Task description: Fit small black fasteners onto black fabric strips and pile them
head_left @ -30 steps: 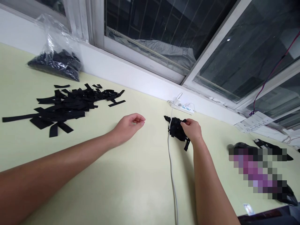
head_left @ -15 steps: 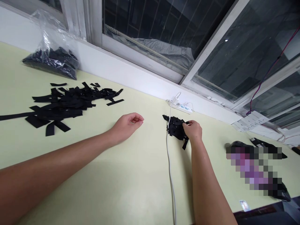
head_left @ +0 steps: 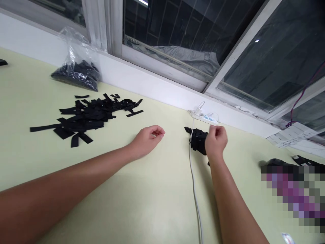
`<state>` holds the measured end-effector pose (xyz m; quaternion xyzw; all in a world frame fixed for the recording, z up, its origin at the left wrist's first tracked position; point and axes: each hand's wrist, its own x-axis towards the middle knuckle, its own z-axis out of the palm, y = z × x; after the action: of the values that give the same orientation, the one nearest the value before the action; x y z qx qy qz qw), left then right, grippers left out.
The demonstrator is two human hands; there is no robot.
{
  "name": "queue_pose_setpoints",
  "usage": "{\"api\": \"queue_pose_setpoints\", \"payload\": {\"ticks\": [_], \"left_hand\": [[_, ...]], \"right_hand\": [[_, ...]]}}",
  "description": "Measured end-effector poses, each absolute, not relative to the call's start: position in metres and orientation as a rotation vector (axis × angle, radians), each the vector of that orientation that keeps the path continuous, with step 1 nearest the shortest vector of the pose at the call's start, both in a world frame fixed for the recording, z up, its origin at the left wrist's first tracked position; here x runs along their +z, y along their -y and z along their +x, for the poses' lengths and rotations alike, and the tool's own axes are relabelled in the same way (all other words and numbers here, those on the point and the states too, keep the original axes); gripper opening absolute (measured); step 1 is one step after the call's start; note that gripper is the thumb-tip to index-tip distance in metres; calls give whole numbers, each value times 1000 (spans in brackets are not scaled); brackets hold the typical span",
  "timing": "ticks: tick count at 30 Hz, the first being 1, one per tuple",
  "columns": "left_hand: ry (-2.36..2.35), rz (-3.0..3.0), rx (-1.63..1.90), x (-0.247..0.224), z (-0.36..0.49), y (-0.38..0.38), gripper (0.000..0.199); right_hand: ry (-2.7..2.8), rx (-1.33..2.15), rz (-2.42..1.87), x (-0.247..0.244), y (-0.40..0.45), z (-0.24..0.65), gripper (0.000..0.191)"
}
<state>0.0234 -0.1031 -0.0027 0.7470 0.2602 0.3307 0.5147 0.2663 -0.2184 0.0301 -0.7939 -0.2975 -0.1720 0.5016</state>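
Note:
My left hand [head_left: 150,140] is held over the pale green table, between two heaps, with its fingers curled and the thumb tip against them. Nothing shows in the loop of its fingers. My right hand [head_left: 216,140] is closed at the right edge of a small pile of black strips [head_left: 199,140], covering part of it. Whatever its fingers may hold is hidden. A larger spread heap of flat black fabric-like strips [head_left: 88,117] lies to the left of my left hand.
A clear plastic bag [head_left: 78,73] with black pieces stands at the back left. A white cable [head_left: 195,196] crosses the small pile from a power strip [head_left: 207,117] by the wall. Black items and a blurred patch lie at the right. Windows rise behind.
The view has turned left, so the table's things sit further right. My right hand has gone from pinching at the small pile to closed fingers slightly higher; my left hand keeps its curl.

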Motion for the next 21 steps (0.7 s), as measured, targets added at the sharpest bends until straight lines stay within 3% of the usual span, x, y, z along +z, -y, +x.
{"api": "queue_pose_setpoints", "payload": {"ticks": [6,13,21], "left_hand": [[-757,2272,844,-1,14,81,24],[-1367,2601,536,-5,-10,27,56],[-1282,2704,593,-7,-7,25,52]], "right_hand": [[1194,-193,-1933,4,198,221,21],[1440,41,-1814,-2,192,207,34],[1407,121,-1827,0,192,209,31]]}}
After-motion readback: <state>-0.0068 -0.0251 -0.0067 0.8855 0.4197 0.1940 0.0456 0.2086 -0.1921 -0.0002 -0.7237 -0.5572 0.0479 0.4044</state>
